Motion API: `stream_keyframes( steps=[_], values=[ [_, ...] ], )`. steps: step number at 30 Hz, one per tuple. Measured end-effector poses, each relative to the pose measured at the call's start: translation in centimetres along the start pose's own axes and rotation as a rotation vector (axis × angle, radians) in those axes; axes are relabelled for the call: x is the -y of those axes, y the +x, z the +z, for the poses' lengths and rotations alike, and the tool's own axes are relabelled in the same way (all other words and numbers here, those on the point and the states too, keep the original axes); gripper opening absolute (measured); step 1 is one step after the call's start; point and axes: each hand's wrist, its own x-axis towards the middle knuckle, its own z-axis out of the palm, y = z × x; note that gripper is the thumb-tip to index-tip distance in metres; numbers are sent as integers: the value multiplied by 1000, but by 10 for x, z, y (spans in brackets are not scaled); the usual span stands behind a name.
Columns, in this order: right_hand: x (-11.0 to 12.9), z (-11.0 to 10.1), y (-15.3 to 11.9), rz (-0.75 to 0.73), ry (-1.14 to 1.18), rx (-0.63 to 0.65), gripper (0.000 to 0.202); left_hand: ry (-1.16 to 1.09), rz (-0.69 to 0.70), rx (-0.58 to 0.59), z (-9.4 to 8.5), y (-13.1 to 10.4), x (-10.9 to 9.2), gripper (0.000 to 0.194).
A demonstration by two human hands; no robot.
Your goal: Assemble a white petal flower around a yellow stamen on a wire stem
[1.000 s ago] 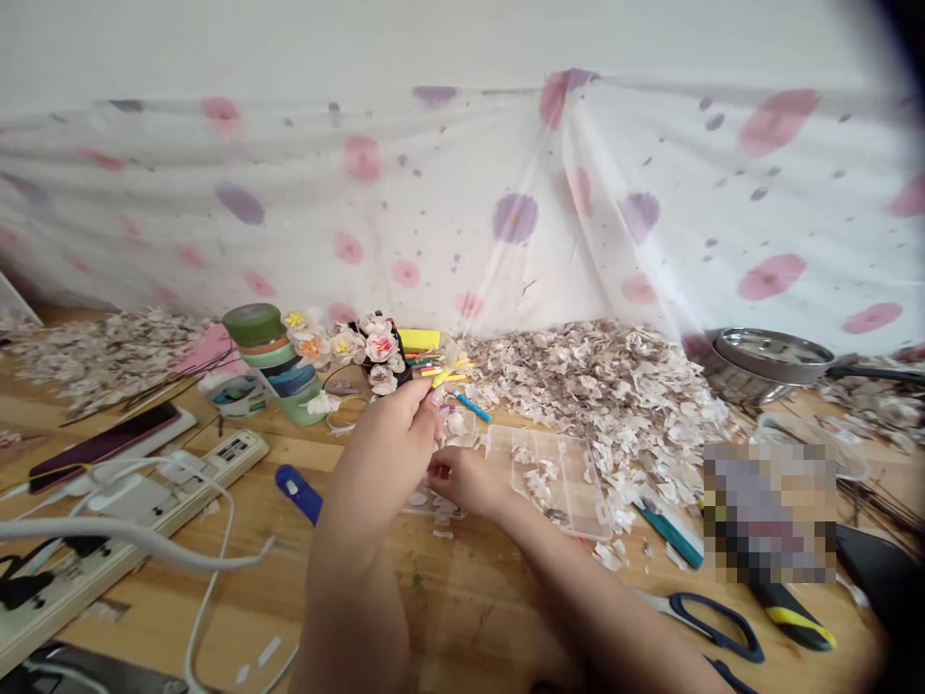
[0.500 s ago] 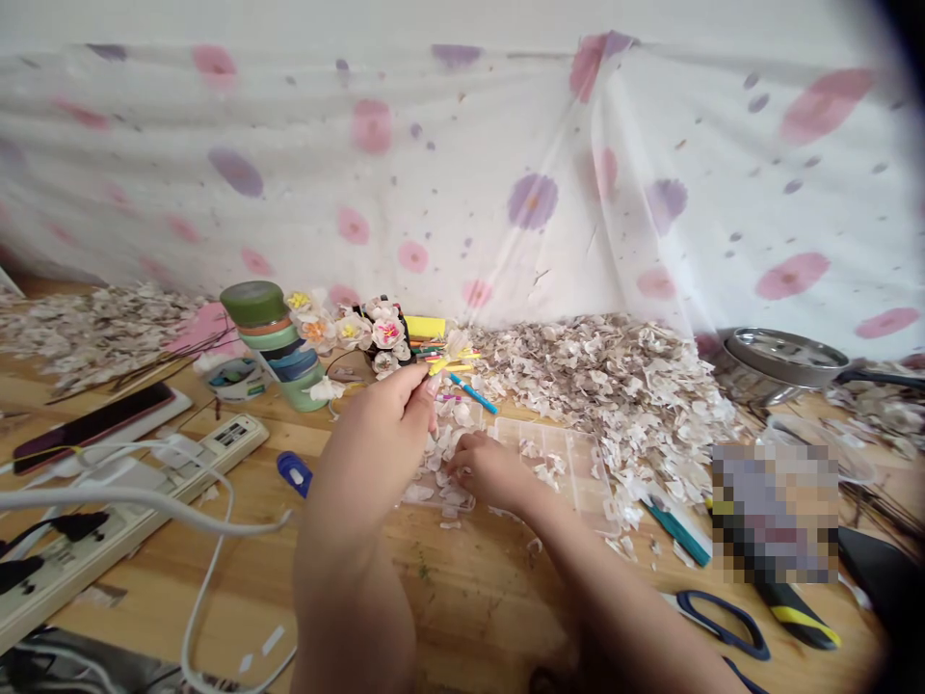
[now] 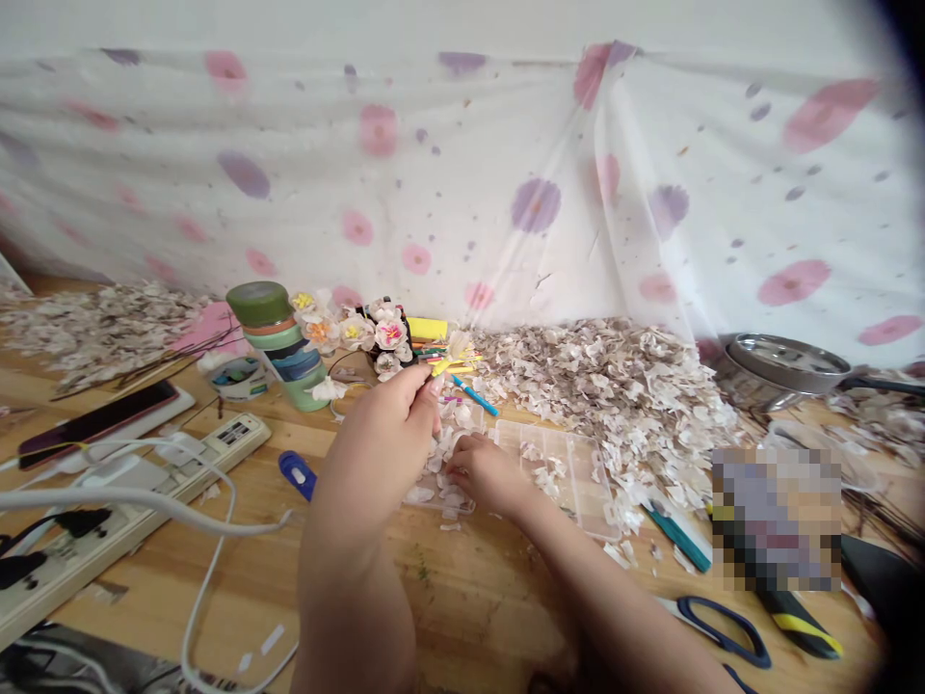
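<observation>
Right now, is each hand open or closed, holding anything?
Left hand: closed, pinching a yellow-and-white flower.
Right hand: fingers curled at petals; grip cannot be told.

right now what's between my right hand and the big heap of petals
A clear divided tray with some pale petals in it, as the head view shows.

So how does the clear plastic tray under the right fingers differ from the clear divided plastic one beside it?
The clear plastic tray is crowded with pale, papery petals; the clear divided plastic one has a few scattered, leaving bare patches. The right hand reaches over the first, while the second's dividers show plainly. Both lie flat.
</observation>
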Motion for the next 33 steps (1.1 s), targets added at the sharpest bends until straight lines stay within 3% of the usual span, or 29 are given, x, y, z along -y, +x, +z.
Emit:
stream_keyframes(
  steps=[7, 12, 17, 25, 29, 33],
  values=[
    [0, 0, 0, 40, 256, -92, 5, -10, 26, -24, 2, 0, 0, 27],
    [1, -25, -5, 165, 644, -352, 5, 33, -14, -18, 3, 1, 2, 33],
    [12, -67, -26, 241, 1090, -660, 25, 33, -28, -2, 12, 2, -5, 36],
    [37, -100, -53, 162, 1444, -1184, 29, -614, -63, 190, 55, -1, -37, 33],
    [50, -107, -63, 90, 1517, -1279, 24, -818, -74, 234, 69, -10, -45, 45],
    [60, -107, -72, 40, 1569, -1310, 21, -948, -103, 247, 72, -23, -51, 42]
  ],
)
